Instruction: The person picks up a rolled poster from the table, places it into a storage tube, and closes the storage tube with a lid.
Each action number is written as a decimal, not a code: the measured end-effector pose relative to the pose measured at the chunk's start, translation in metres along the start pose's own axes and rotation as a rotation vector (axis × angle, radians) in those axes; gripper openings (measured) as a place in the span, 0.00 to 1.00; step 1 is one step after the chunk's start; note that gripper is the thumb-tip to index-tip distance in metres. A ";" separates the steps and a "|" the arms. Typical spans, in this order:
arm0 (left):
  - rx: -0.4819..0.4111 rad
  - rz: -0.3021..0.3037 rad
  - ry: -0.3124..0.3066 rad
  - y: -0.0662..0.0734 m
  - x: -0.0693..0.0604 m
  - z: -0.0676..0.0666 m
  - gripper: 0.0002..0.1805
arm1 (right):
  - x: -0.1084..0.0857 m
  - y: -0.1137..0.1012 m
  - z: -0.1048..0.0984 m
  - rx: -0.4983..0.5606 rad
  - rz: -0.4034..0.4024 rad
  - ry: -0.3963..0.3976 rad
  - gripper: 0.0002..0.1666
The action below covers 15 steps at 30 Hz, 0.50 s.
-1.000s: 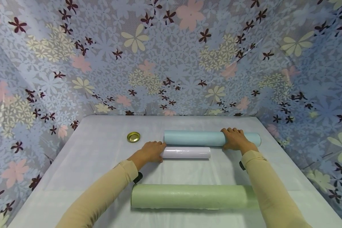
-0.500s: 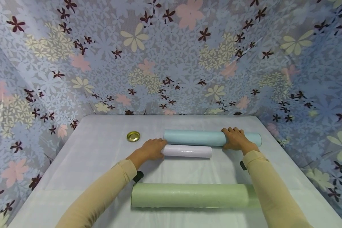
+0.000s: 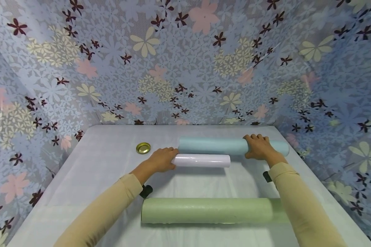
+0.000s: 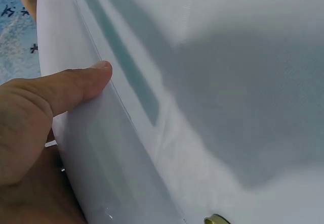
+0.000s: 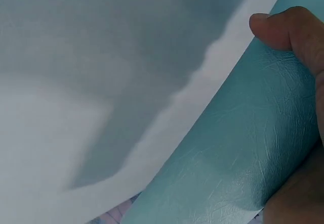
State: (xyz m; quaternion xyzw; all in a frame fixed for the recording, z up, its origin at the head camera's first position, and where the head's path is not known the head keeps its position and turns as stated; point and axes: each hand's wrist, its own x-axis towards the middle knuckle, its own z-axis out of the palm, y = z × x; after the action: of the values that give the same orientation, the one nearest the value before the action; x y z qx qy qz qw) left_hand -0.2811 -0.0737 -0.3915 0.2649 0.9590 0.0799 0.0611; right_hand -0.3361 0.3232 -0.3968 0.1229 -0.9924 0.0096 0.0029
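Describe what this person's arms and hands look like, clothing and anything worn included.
The left hand and right hand are ungloved. The left sleeve and right sleeve are long, plain beige, reaching about to the wrists. A small black piece shows below the left cuff and another below the right; their details are too small to make out.

Soft shadows darken the tabletop (image 3: 89, 171), glare streaks the white roll (image 3: 202, 160).

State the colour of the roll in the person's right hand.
The roll is light blue, seen best in the head view.
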 end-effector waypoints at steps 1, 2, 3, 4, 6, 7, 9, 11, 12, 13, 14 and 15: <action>-0.004 0.006 0.009 0.000 -0.002 -0.002 0.28 | -0.001 0.000 -0.002 0.001 0.003 0.004 0.44; -0.005 0.012 0.017 0.000 -0.004 -0.003 0.28 | -0.002 0.001 -0.005 0.000 0.005 0.008 0.44; -0.006 0.019 0.027 -0.001 -0.006 -0.004 0.27 | -0.003 0.001 -0.007 -0.003 0.008 0.012 0.44; -0.007 0.026 0.038 -0.001 -0.008 -0.006 0.27 | -0.004 0.001 -0.009 -0.004 0.010 0.016 0.43; 0.005 0.038 0.059 -0.003 -0.011 -0.008 0.26 | -0.006 0.002 -0.014 -0.008 0.009 0.021 0.43; 0.015 0.041 0.066 -0.004 -0.013 -0.010 0.26 | -0.008 0.003 -0.016 -0.012 0.009 0.023 0.43; 0.034 0.046 0.084 -0.005 -0.016 -0.012 0.26 | -0.011 0.003 -0.021 -0.014 0.008 0.026 0.43; 0.051 0.050 0.096 -0.007 -0.019 -0.014 0.27 | -0.014 0.004 -0.024 -0.016 0.008 0.030 0.44; 0.054 0.050 0.100 -0.007 -0.021 -0.015 0.27 | -0.015 0.005 -0.026 -0.017 0.010 0.033 0.44; 0.058 0.052 0.105 -0.008 -0.023 -0.016 0.27 | -0.017 0.005 -0.028 -0.018 0.011 0.037 0.44; 0.059 0.054 0.111 -0.008 -0.025 -0.018 0.27 | -0.018 0.005 -0.030 -0.018 0.014 0.040 0.44; 0.061 0.056 0.116 -0.008 -0.027 -0.019 0.28 | -0.019 0.006 -0.031 -0.020 0.015 0.045 0.44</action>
State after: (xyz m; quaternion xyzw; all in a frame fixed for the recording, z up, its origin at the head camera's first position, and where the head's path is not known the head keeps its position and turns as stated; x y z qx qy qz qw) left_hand -0.2654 -0.0965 -0.3723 0.2880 0.9552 0.0677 -0.0051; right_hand -0.3188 0.3341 -0.3659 0.1152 -0.9930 0.0026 0.0263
